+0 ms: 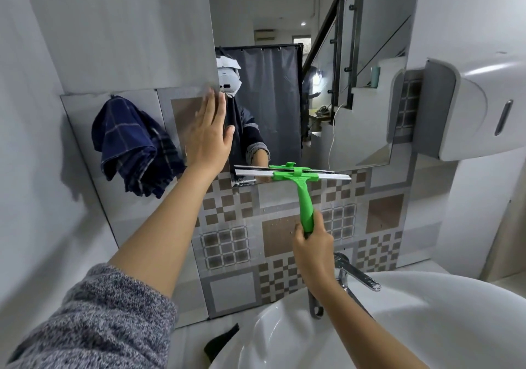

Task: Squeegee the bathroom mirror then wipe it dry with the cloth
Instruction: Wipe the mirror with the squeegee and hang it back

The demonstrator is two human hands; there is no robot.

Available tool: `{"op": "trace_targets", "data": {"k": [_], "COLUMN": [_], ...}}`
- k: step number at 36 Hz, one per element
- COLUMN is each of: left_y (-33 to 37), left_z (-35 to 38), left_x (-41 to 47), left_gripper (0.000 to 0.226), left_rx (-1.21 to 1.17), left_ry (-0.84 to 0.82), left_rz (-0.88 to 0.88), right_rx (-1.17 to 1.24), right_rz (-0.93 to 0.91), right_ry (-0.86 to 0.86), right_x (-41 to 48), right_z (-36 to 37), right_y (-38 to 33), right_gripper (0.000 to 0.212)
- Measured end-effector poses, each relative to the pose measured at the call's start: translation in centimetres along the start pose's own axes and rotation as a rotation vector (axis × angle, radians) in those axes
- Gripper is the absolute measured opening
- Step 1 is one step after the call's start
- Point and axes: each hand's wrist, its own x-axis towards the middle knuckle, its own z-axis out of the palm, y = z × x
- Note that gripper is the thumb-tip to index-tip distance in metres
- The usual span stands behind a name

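The mirror (327, 89) fills the wall above the patterned tiles, a rigid, fragile sheet of glass that likely wants even, moderate pressure rather than a shove. The left hand (209, 135) lies flat and spread against its left edge, fingers together, holding nothing, seemingly to brace. Left of the mirror the dark blue checked cloth (133, 146) hangs bunched from the wall, not yet touched; it looks soft, light and limp, so it can probably be gathered anywhere in 1 fistful for the drying pass. The green squeegee (299, 180) sits with its blade level at the mirror's bottom edge, partly over the tiles, which suggests a downward stroke is ending. It appears to be light, stiff plastic with a flexible rubber lip. The right hand (313, 243) is wrapped around the lower end of its handle, above the tap (355, 274) and the white sink (444, 311); water droplets on the tiles hint the handle may be slick.
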Motion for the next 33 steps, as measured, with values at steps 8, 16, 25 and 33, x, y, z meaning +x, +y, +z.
{"op": "trace_targets", "data": {"k": [8,16,25,33], "left_y": [0.2,0.3,1.4,5.4], "left_z": [-0.1,-0.3,-1.2,-2.4], "left_x": [-0.3,-0.6,-2.4,-4.9], "left_gripper": [0.064,0.065,0.061,0.041], "left_rx": [-0.009,0.012,-0.015,-0.197], "left_ry": [-0.016,-0.04,-0.075,-0.133], "left_rz": [-0.005,-0.018,-0.028,0.109], "right_rx": [-0.088,-0.2,-0.215,-0.241], "right_rz": [-0.028,-0.033,-0.058,-0.161], "right_ry": [-0.057,-0.078,-0.113,-0.203], "right_x": [-0.4,-0.7,-2.1,-2.5], "right_z": [-0.3,-0.9,-1.9,-3.7], "right_y": [0.4,1.0,0.5,-0.7], "right_gripper": [0.018,0.035,0.03,0.031]}}
